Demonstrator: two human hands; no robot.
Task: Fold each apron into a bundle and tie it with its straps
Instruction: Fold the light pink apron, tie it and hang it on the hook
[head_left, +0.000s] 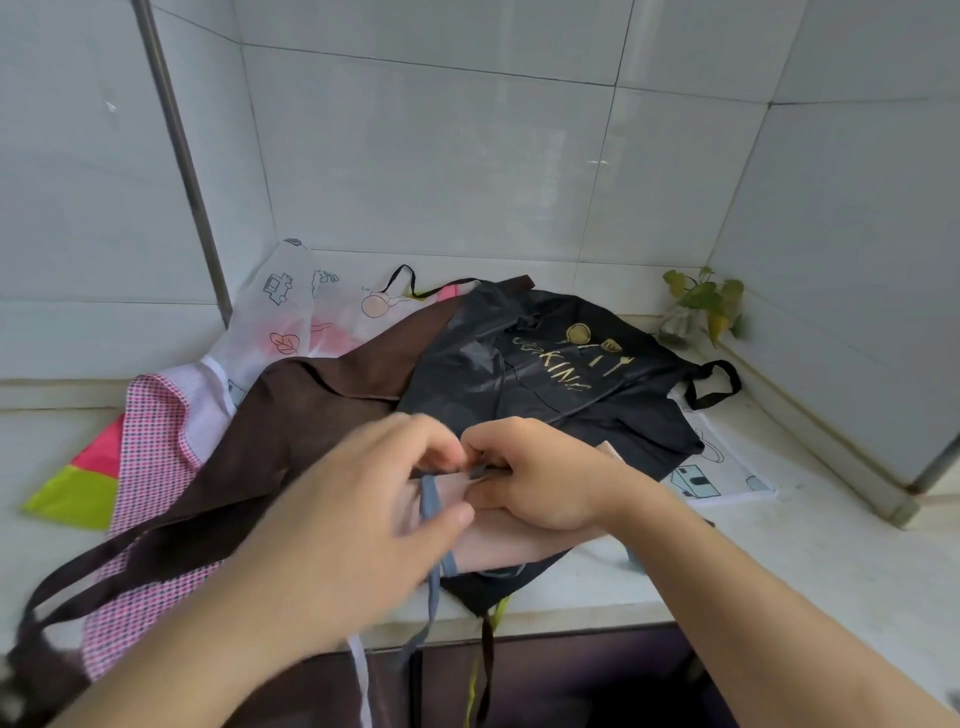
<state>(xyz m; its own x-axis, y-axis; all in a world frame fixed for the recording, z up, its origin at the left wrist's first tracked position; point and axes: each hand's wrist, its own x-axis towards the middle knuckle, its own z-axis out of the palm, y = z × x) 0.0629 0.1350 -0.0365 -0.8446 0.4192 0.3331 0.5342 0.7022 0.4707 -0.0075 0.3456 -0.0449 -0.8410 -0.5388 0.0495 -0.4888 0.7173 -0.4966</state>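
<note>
A pale pink folded bundle (496, 545) lies at the counter's front edge, mostly hidden under my hands. A blue-grey strap (430, 506) runs over it and hangs down past the edge. My left hand (363, 519) pinches this strap near its top. My right hand (535, 473) pinches the other strap end right beside it, fingertips almost touching. Behind lie a black apron (550, 374) with gold "COOKING" print and a brown apron (291, 426), spread flat and overlapping.
A pink checked apron (150, 441) with lime and pink patches lies at the left. A white printed apron (296, 306) sits at the back, another edge at the right. A small plant (701, 306) stands in the tiled corner. A metal pipe (182, 156) runs up the wall.
</note>
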